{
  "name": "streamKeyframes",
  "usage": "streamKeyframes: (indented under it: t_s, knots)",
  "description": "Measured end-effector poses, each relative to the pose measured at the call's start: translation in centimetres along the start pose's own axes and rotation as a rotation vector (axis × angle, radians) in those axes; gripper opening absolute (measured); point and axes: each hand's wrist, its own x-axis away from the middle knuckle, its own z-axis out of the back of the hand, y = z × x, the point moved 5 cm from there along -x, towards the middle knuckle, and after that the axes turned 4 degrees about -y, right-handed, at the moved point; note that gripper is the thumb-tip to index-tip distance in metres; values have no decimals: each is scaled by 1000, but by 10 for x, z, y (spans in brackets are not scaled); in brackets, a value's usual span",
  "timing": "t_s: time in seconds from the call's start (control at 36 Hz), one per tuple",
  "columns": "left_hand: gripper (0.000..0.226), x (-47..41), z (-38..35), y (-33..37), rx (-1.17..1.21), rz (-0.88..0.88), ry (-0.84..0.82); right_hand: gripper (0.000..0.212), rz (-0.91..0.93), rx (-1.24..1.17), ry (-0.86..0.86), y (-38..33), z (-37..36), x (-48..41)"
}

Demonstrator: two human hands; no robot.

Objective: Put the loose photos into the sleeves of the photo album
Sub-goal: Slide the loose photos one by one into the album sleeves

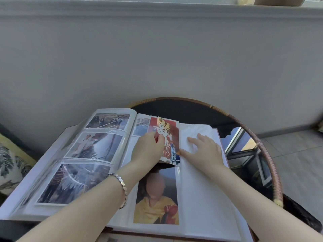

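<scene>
From my remote feed, the left hand (148, 148) pinched a red-backed photo (168, 140) over the middle sleeve of the open photo album (201, 189). The right hand (204, 149) lay spread, fingers pressing the blank right-hand page flat on the round table (244, 130).

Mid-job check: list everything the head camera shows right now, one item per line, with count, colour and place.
Open white photo album: one, lying on the table, spread across the middle.
Sleeved photos on the left page: three, stacked top to bottom.
Sleeved portrait photo with yellow robe: one, bottom of the right page.
Loose red-and-gold photo: one, over the right page's middle sleeve.
Round dark glass table with woven rim: one, under the album.
Leaf-patterned cushion: one, yellow and green, far left edge.
Grey wall: fills the background.
Silver bracelet: one, on the left wrist.
Left hand: pinching the loose photo.
Right hand: fingers spread, flat on the right page.
</scene>
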Motion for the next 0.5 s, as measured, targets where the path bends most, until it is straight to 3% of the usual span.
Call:
streamKeyframes:
  t_s: [0.17,0.31,0.5]
  knots:
    - [35,-1,2,-4,-26,51,1,48,-5,-68,29,-2,0,4]
    - [35,0,3,-1,-31,73,-16,24,-38,-176,155,-5,7,13]
    - [30,-4,0,-3,-33,102,-81,23,-80,-186,192,-8,13,13]
